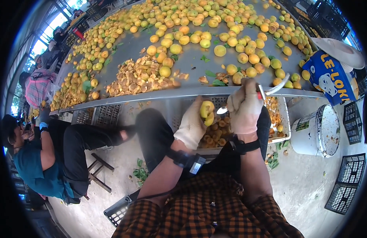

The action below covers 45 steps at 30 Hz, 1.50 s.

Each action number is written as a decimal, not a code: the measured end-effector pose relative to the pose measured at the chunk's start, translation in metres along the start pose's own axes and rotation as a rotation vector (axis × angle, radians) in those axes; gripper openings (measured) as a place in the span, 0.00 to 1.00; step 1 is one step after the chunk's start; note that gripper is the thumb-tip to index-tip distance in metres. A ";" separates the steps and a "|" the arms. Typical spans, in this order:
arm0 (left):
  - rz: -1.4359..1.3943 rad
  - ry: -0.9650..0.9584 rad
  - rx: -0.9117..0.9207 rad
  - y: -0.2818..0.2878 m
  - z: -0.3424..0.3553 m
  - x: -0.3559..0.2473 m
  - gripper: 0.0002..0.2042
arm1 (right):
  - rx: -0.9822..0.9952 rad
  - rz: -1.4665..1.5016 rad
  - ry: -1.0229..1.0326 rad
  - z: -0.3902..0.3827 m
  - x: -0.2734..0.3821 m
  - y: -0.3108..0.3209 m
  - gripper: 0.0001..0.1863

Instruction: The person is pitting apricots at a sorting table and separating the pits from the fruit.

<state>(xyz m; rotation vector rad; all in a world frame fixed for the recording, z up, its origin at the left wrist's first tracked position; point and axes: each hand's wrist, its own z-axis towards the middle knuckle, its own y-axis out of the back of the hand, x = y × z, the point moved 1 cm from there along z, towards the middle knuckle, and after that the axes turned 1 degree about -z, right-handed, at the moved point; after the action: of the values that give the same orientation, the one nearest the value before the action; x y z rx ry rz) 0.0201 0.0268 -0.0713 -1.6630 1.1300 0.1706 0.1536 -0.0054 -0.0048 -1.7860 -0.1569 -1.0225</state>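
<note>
My left hand [193, 123], in a whitish work glove, grips a yellow apricot [207, 113] that is cut open, its parts spread at the fingertips. Wrapped round a red-handled tool [260, 94] is my gloved right hand [245, 105]. A curved metal piece of the tool sticks out to the upper right, and a silver blade [222, 110] points left toward the apricot without touching it. Below both hands, between my knees, a crate [287, 119] holds halved apricots [217, 133]. On the table [124, 45] beyond, whole apricots [183, 29] lie near a heap of pits and scraps [142, 75].
The table's metal edge [151, 95] runs just beyond my hands. A white bucket [314, 131] and a blue bag [330, 77] stand on the right, with black crates [346, 182] nearby. At left a person [40, 158] sits beside a small stool [99, 172]. Leaves [140, 173] lie on the floor.
</note>
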 end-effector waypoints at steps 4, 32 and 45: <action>-0.098 0.042 0.067 -0.001 -0.002 0.018 0.12 | -0.073 -0.005 0.083 -0.002 0.001 -0.017 0.15; -0.020 0.175 -0.058 -0.027 -0.020 0.008 0.20 | -0.040 -0.146 0.249 -0.009 0.004 -0.008 0.12; 0.022 -0.023 0.005 -0.036 -0.036 0.024 0.24 | 0.003 0.012 0.085 -0.011 0.010 -0.010 0.14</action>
<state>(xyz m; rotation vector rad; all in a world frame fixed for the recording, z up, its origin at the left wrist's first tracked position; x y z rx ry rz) 0.0449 -0.0172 -0.0467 -1.6403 1.1311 0.2006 0.1482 -0.0126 0.0104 -1.7356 -0.0954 -1.0869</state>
